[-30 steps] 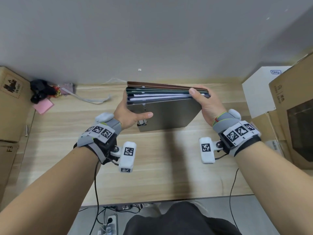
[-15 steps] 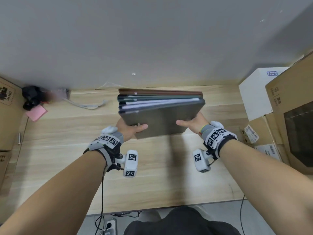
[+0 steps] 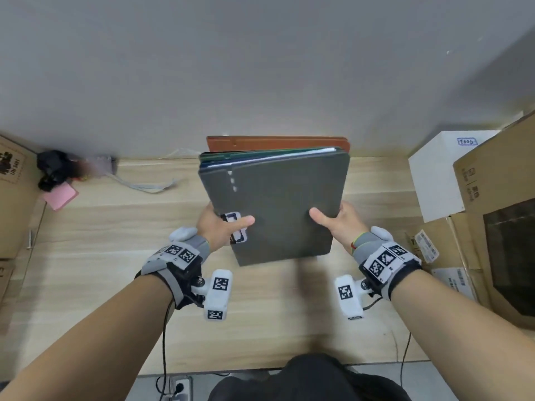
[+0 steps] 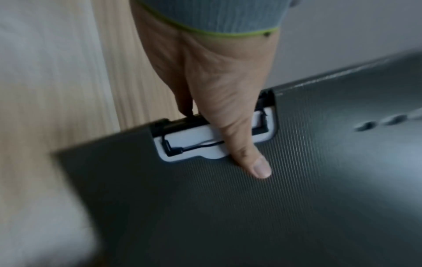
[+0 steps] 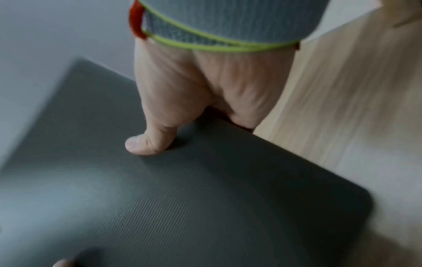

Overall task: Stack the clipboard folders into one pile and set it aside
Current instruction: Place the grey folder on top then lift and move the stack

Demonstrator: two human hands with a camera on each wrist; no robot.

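A pile of clipboard folders (image 3: 278,204) is held up above the wooden desk (image 3: 115,256), its dark grey cover facing me and tilted. A brown folder (image 3: 275,143) and green and blue ones show at the far edge. My left hand (image 3: 223,227) grips the pile's left edge, thumb (image 4: 255,162) across the white clip (image 4: 194,144) on the grey cover (image 4: 251,216). My right hand (image 3: 333,224) grips the right edge, thumb (image 5: 148,142) pressed on the cover (image 5: 205,198). The other fingers of both hands are hidden under the pile.
Cardboard boxes (image 3: 498,227) and a white box (image 3: 440,175) stand along the right side of the desk. Another cardboard box (image 3: 14,192) is at the left, with black items (image 3: 55,169), a pink note (image 3: 60,195) and a grey strap (image 3: 144,185) at the back left.
The pile has been raised and tipped so its grey cover now faces me. Both hands slid toward the pile's near end, thumbs now on top of the cover.
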